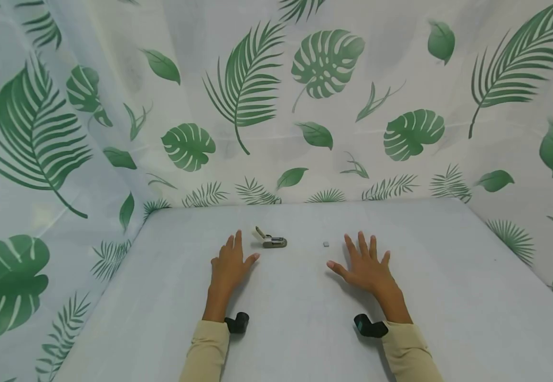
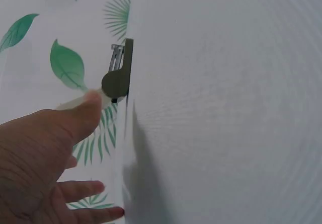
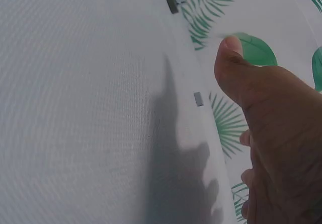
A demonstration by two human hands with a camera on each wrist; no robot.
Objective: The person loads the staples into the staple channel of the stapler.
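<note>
A small olive stapler (image 1: pixel 274 242) lies on the white table with its top arm tilted up to the left, baring the metal staple channel. To its right sits a tiny grey block (image 1: pixel 326 244) that looks like a short strip of staples, also visible in the right wrist view as a grey block (image 3: pixel 198 99). My left hand (image 1: pixel 229 265) is just left of the stapler, fingers straight and thumb out. In the left wrist view its thumb overlaps the stapler (image 2: pixel 118 73). Right of the grey block, my right hand (image 1: pixel 364 265) is spread with its fingers extended. Both hands hold nothing.
A white cloth covers the table (image 1: pixel 300 318). Behind it and along both sides hangs a white curtain (image 1: pixel 267 106) printed with green leaves. Black wrist cameras (image 1: pixel 371 326) stick out inward from both forearms, near the beige cuffs.
</note>
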